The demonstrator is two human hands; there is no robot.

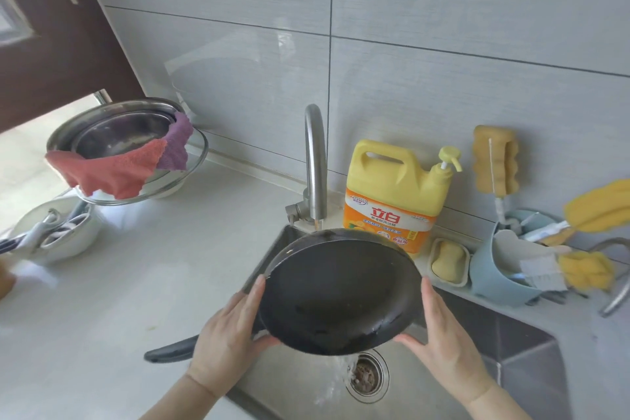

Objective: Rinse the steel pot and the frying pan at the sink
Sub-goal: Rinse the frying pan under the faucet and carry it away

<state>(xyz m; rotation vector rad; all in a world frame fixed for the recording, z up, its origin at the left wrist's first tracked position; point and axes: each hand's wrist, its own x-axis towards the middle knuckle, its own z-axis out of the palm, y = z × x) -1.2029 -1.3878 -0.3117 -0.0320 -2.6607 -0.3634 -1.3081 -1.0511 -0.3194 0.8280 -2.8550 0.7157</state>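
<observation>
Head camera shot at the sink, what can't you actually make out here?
- Frying pan: its underside faces away; the handle is partly behind the left hand.
- Faucet: the pan's rim covers the spout end, so whether water is running cannot be told.
- Steel pot: the cloths draped over its rim hide part of it.
- Brush caddy: motion blur smears its contents.
- Right hand: the fingertips curl behind the pan.

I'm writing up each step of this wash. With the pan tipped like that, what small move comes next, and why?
Probably keep the frying pan tipped a moment longer: both hands, left hand and right hand, hold its rim, and water pours off its low edge toward the drain.
</observation>
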